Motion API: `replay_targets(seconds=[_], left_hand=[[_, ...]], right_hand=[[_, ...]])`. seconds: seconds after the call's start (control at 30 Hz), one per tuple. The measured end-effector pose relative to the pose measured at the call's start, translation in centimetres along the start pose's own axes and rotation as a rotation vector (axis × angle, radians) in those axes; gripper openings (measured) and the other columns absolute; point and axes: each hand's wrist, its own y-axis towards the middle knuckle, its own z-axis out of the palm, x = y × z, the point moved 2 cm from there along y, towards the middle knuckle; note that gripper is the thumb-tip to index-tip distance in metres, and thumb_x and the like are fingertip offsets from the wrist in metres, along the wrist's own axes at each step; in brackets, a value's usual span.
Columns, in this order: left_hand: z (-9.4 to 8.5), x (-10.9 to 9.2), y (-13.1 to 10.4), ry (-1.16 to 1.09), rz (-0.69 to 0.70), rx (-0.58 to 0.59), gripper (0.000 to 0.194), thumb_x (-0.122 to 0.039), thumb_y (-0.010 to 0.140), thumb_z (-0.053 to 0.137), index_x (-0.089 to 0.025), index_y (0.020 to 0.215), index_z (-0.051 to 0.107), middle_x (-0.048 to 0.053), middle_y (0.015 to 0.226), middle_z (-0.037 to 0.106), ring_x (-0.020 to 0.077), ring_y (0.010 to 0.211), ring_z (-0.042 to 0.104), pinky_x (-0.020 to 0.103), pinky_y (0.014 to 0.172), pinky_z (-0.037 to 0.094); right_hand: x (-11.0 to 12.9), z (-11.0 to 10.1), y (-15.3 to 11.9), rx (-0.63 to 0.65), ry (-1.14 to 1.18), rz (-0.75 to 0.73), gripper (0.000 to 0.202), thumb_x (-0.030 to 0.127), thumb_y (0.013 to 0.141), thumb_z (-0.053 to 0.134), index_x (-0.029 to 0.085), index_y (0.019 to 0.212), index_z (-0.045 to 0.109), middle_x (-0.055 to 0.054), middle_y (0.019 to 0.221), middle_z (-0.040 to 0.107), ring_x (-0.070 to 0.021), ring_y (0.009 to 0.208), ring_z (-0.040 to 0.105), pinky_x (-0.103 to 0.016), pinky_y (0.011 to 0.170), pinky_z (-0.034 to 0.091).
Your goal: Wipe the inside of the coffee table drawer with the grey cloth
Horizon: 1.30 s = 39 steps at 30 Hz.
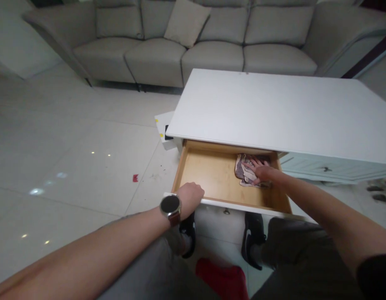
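A wooden drawer [211,171] is pulled out from a white table [274,108]. Inside it, at the right, lies a crumpled brown and cream patterned cloth [242,171]. My right hand [260,170] rests on this cloth, palm down with the fingers spread. My left hand [190,196], with a round watch above the wrist, is closed over the drawer's front edge near its left corner. Its fingertips are hidden.
A grey sofa [158,56] stands behind the table. A white box [168,143] sits on the floor by the table's left end. Below the drawer are my feet in black shoes and a red item [222,277]. A small red scrap [135,178] lies at the left.
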Motion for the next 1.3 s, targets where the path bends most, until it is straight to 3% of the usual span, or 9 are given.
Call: replay_targets(seconds=[0.1,0.2,0.47,0.6,0.77,0.9,1.03,1.17,1.3], left_hand=[[0.0,0.0,-0.1,-0.022,-0.014,0.006,0.028,0.000,0.091,0.049,-0.006,0.097,0.076,0.019,0.096,0.075,0.0290,0.096,0.073,0.038,0.078,0.060],[-0.1,-0.1,-0.2,-0.039,-0.010,0.004,0.028,0.000,0.091,0.049,-0.007,0.097,0.076,0.019,0.096,0.075,0.0288,0.096,0.073,0.037,0.077,0.060],[0.0,0.0,-0.2,-0.071,-0.005,0.001,0.026,-0.002,0.091,0.051,-0.008,0.095,0.077,0.018,0.092,0.075,0.0277,0.093,0.073,0.035,0.073,0.058],[0.0,0.0,-0.1,-0.075,-0.020,0.029,0.027,-0.002,0.091,0.051,-0.008,0.098,0.077,0.017,0.092,0.075,0.0275,0.091,0.073,0.034,0.072,0.058],[-0.2,-0.1,-0.2,-0.065,-0.040,0.033,0.028,-0.003,0.093,0.048,-0.008,0.096,0.076,0.018,0.091,0.074,0.0272,0.093,0.073,0.035,0.073,0.058],[0.1,-0.1,-0.3,-0.049,-0.026,0.014,0.029,-0.002,0.093,0.047,-0.008,0.096,0.075,0.018,0.092,0.074,0.0267,0.093,0.072,0.035,0.074,0.057],[0.4,0.0,-0.4,-0.026,-0.036,0.002,0.029,-0.003,0.094,0.047,-0.008,0.098,0.075,0.019,0.095,0.074,0.0262,0.095,0.071,0.035,0.076,0.056],[0.3,0.0,-0.5,-0.007,-0.040,-0.009,0.029,-0.004,0.095,0.046,-0.008,0.097,0.074,0.018,0.096,0.074,0.0269,0.098,0.071,0.035,0.078,0.056],[0.2,0.0,-0.5,0.021,-0.040,-0.025,0.029,-0.002,0.094,0.046,-0.007,0.096,0.074,0.019,0.095,0.074,0.0267,0.097,0.072,0.033,0.077,0.056]], right_hand=[[0.9,0.0,0.0,-0.059,0.023,-0.038,0.130,0.067,0.059,0.079,0.031,0.163,0.009,-0.020,0.168,-0.003,-0.0520,0.150,0.000,-0.076,0.105,0.022],[3.3,-0.7,1.4,-0.145,0.039,-0.082,0.123,0.071,0.065,0.073,0.031,0.163,0.011,-0.020,0.168,-0.002,-0.0513,0.150,0.001,-0.075,0.106,0.021],[15.7,-6.6,9.2,-0.231,0.106,-0.276,0.114,0.072,0.070,0.070,0.033,0.162,0.016,-0.017,0.169,-0.002,-0.0461,0.151,-0.001,-0.071,0.110,0.016],[21.7,-9.2,13.0,-0.252,0.179,-0.265,0.116,0.072,0.068,0.071,0.033,0.162,0.016,-0.015,0.169,-0.005,-0.0449,0.152,-0.004,-0.070,0.111,0.013],[25.9,-10.8,14.9,-0.275,0.230,-0.196,0.111,0.073,0.068,0.072,0.031,0.160,0.026,-0.016,0.169,-0.002,-0.0424,0.152,-0.004,-0.067,0.114,0.011],[25.3,-10.9,14.0,-0.268,0.208,-0.237,0.107,0.074,0.071,0.068,0.033,0.160,0.025,-0.013,0.170,-0.002,-0.0407,0.153,-0.003,-0.066,0.114,0.013],[22.6,-10.0,12.3,-0.235,0.154,-0.290,0.109,0.075,0.071,0.067,0.036,0.161,0.020,-0.009,0.170,-0.001,-0.0413,0.153,-0.002,-0.065,0.115,0.013],[17.8,-8.0,9.8,-0.221,0.114,-0.265,0.110,0.075,0.070,0.068,0.037,0.161,0.019,-0.011,0.170,0.003,-0.0429,0.152,0.004,-0.066,0.113,0.017],[11.2,-5.1,6.1,-0.190,0.069,-0.197,0.109,0.074,0.070,0.068,0.038,0.161,0.019,-0.012,0.170,0.004,-0.0442,0.152,0.006,-0.068,0.112,0.019]])
